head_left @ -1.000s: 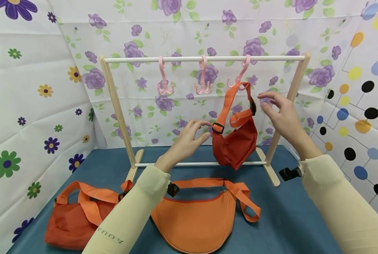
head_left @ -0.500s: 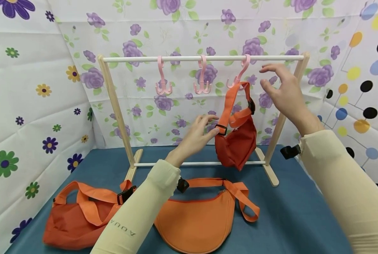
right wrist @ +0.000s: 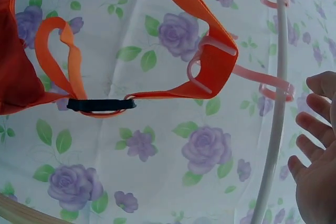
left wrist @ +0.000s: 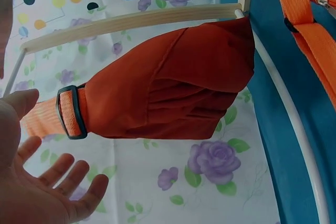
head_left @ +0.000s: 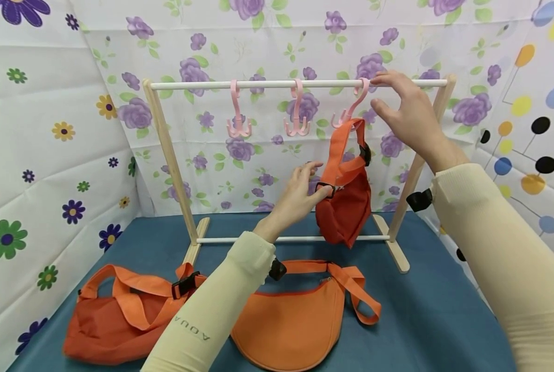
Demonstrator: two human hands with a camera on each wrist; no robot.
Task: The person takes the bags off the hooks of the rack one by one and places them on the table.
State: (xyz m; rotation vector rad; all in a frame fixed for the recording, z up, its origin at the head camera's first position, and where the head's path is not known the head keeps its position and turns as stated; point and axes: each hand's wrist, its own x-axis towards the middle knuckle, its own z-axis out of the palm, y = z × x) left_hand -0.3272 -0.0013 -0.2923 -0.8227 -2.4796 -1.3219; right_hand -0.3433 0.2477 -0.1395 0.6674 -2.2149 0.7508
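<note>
A dark red waist bag [head_left: 344,212] hangs by its orange strap [head_left: 338,147] from the right-hand pink hook [head_left: 359,99]. Beside the strap's black slider buckle [left wrist: 71,112], my left hand [head_left: 293,199] has its fingers spread loosely, and in the left wrist view its palm faces the strap with nothing in it. My right hand [head_left: 411,116] is raised at the white rail [head_left: 267,84], its fingers slightly bent near the top of that hook. In the right wrist view, the right hand [right wrist: 320,150] shows apart from the hook and the strap.
Two more pink hooks, a middle one [head_left: 297,111] and a left one [head_left: 237,111], hang along the rail. On the blue table lie an orange crescent bag [head_left: 291,325] and a red bag [head_left: 105,330]. The rack's wooden right leg [head_left: 404,191] stands behind my right hand.
My right hand has risen from beside the strap to rail height, then come left toward the hook. My left hand has moved right, up to the strap's buckle. The hanging bag has turned slightly.
</note>
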